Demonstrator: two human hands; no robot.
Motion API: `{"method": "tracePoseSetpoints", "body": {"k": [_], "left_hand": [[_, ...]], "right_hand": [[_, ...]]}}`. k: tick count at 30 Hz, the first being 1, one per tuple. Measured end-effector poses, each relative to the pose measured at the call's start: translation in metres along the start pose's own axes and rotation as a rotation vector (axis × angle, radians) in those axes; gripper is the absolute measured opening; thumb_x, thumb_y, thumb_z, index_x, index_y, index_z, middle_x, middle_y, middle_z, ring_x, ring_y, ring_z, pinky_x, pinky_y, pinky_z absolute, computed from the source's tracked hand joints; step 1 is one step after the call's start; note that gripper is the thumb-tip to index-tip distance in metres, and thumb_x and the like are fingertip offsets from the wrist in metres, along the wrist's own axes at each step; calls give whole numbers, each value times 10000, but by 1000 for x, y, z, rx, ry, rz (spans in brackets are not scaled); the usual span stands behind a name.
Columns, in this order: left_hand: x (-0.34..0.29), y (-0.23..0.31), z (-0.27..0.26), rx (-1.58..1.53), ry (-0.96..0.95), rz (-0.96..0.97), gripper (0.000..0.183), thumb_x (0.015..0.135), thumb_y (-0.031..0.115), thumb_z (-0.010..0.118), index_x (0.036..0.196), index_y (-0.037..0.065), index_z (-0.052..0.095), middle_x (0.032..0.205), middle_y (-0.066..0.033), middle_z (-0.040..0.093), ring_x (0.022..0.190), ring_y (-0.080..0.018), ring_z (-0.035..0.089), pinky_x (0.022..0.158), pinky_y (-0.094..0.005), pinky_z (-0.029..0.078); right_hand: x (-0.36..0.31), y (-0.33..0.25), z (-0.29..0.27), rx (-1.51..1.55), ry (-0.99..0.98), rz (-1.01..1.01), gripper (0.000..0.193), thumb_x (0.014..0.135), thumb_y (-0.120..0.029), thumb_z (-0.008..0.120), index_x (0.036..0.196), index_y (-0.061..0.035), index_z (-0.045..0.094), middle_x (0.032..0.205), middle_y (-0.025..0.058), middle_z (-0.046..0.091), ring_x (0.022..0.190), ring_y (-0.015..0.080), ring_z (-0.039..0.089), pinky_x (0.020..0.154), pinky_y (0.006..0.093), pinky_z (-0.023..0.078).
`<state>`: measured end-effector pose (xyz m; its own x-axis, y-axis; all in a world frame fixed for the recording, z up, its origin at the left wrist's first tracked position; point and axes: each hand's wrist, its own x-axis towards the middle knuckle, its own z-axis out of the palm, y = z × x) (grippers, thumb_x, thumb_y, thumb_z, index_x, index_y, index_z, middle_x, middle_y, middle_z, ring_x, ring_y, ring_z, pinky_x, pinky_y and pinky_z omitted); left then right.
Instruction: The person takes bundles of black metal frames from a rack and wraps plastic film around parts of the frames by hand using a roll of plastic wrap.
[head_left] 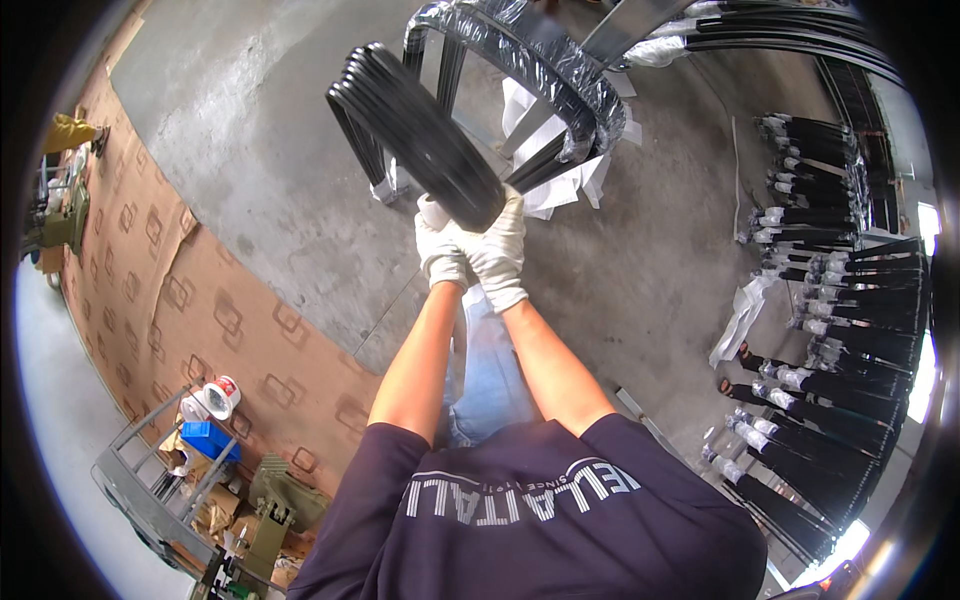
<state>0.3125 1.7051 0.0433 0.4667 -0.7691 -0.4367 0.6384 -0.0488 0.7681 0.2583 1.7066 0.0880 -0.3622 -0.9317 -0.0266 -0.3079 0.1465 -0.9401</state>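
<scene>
Both my hands wear white work gloves and meet at the near end of a bundle of bent black metal tubes (420, 140). My left hand (442, 248) is closed at the bundle's left underside. A small pale rounded shape shows by its fingers; I cannot make out whether it is part of the glove. On the right side of the same end, my right hand (499, 250) is closed round the tubes. Most of the fingers are hidden under the bundle. Beyond it stands another set of black tubes wrapped in clear plastic film (590, 95).
White sheets (545, 150) lie on the grey concrete floor under the wrapped tubes. Many black, film-wrapped bundles (850, 300) line the right side. Patterned brown sheeting (230, 320) covers the floor at left, with a metal cart (150, 470), a white bucket (221, 397) and a blue bin (208, 440).
</scene>
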Motion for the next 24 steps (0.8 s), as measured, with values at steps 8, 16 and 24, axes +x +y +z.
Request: {"method": "tracePoseSetpoints", "body": {"k": [8,16,24], "left_hand": [[-10,50,-49,335,-326,-6,424,659,75,668,1057,53,526,892,-29,591,761,-117,566,672,-256,480],[-81,100,-63,437,-768,-324,574,629,217,770,1111,52,506,983,-38,576,903,-137,540,811,-284,444],[-102,93,-73,339,-542,-174,507,647,105,725,1093,57,489,966,-39,567,892,-136,539,796,-281,455]], "right_hand": [[15,16,-2,175,-199,-41,671,532,-78,752,1093,-57,386,993,119,538,883,207,550,792,333,463],[-16,-6,-1,216,-283,109,611,605,-24,702,1110,-75,362,924,78,548,814,162,549,737,307,471],[-15,-19,-22,964,-1105,306,803,812,-594,447,1300,32,329,1282,136,416,1168,203,422,1009,304,322]]}}
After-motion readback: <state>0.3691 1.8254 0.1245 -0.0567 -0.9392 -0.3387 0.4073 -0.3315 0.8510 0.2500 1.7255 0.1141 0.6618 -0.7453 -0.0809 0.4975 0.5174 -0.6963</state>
